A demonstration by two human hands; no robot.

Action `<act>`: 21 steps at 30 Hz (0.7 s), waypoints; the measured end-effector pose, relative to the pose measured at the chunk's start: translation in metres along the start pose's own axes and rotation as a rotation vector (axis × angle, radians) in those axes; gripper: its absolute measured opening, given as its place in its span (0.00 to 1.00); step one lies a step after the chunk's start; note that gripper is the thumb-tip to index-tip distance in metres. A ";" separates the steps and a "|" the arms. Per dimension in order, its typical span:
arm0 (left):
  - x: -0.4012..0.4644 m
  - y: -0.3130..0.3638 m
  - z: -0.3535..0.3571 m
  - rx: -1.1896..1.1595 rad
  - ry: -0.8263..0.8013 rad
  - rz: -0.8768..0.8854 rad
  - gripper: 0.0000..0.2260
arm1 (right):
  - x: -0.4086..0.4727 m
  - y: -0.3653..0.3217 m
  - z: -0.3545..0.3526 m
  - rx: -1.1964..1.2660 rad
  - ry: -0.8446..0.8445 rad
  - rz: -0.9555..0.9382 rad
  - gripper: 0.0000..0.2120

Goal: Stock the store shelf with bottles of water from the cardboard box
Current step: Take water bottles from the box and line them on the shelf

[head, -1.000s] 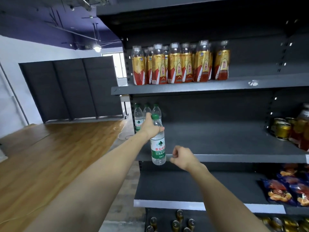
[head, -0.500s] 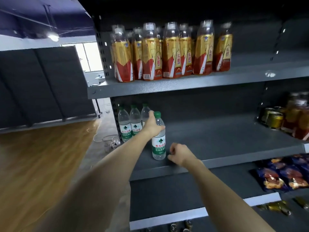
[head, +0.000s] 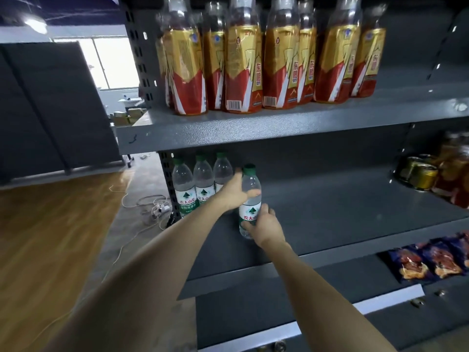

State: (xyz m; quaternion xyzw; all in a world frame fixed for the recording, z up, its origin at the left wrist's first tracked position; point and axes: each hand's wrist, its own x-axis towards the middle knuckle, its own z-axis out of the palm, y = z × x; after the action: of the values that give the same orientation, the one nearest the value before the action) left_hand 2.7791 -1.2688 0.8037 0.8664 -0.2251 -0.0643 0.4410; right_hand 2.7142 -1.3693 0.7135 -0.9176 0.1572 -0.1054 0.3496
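Standing upright on the shelf [head: 330, 219], the clear green-capped water bottle [head: 250, 199] is grasped by my left hand [head: 232, 195] and right hand [head: 265, 226].

We're reading red characters 农夫山 under a green mountain logo on the white-and-green label of the water bottle [head: 250, 199] we're holding. The two water bottles [head: 194, 191] at the shelf's left end are showing the same. The gold-and-red drink bottles [head: 269, 69] above are showing 东鹏 vertically, plus barcodes too small to read.
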 end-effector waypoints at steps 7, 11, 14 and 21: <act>-0.003 -0.046 -0.028 0.143 -0.045 -0.080 0.10 | 0.017 -0.012 0.022 0.103 0.087 0.071 0.25; -0.006 -0.076 -0.034 0.445 -0.045 -0.098 0.05 | 0.034 -0.015 0.025 0.185 0.084 0.102 0.24; -0.001 -0.091 -0.034 0.586 -0.060 -0.109 0.05 | 0.054 -0.018 0.027 0.179 0.046 0.109 0.23; 0.022 -0.111 -0.032 0.675 -0.057 -0.077 0.03 | 0.104 -0.034 0.039 0.234 0.035 0.185 0.24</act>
State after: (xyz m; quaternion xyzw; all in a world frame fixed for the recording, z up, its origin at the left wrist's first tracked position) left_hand 2.8461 -1.1981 0.7368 0.9692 -0.2132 -0.0269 0.1203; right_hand 2.8301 -1.3592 0.7167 -0.8502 0.2336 -0.1061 0.4597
